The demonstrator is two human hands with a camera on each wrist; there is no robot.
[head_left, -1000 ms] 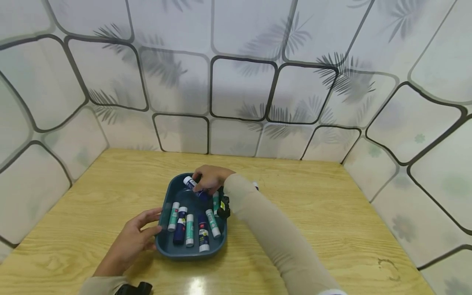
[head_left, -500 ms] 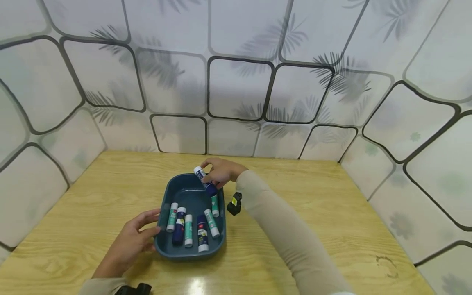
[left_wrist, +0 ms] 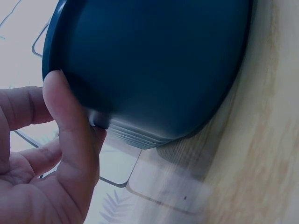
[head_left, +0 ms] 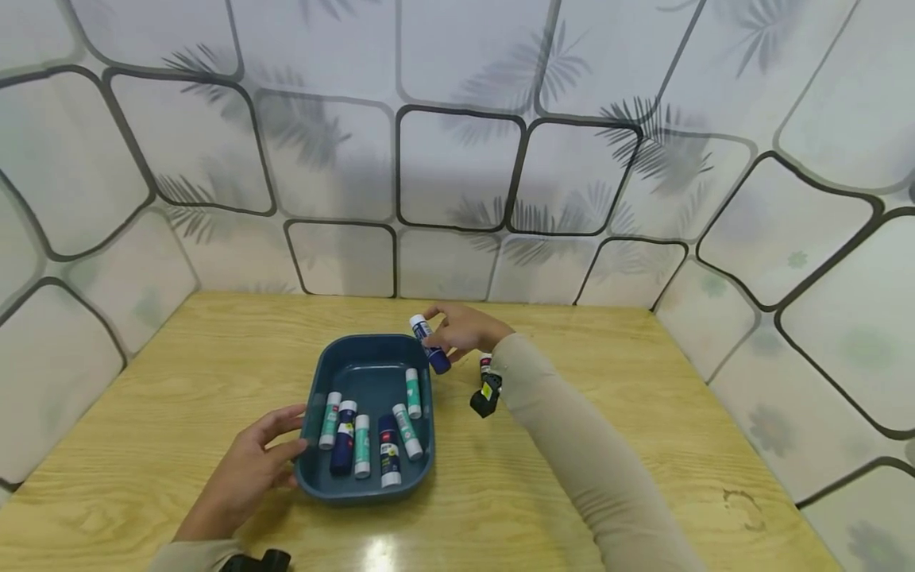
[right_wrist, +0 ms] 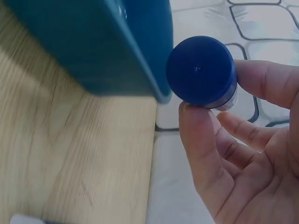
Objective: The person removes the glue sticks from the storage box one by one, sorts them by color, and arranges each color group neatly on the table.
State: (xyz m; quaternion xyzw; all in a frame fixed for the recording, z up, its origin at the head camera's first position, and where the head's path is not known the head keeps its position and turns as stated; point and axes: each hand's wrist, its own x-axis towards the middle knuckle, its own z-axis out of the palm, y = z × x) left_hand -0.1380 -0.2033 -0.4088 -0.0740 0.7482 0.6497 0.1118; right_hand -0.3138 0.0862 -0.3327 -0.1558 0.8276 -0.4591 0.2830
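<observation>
My right hand (head_left: 465, 330) pinches a dark blue glue stick (head_left: 438, 359) with a white end, tilted, just off the right rim of a dark teal plastic tray (head_left: 372, 343). The right wrist view shows the blue round end of this glue stick (right_wrist: 198, 70) between thumb and fingers. Against the tray's left side rests my left hand (head_left: 250, 469), thumb and fingertips at the rim. Inside the tray lie several glue sticks: green ones (head_left: 413, 393) along the right and left, and larger dark blue ones (head_left: 344, 437) towards the near end.
Another glue stick (head_left: 486, 363) sits on the wooden table (head_left: 572, 445) right of the tray, partly hidden by the wrist camera (head_left: 486, 397). A patterned wall covering (head_left: 457, 262) encloses the table's back and sides.
My right hand has lifted the dark blue glue stick from the tray's far end and carried it right, over the rim. My left hand has stayed at the tray's left side.
</observation>
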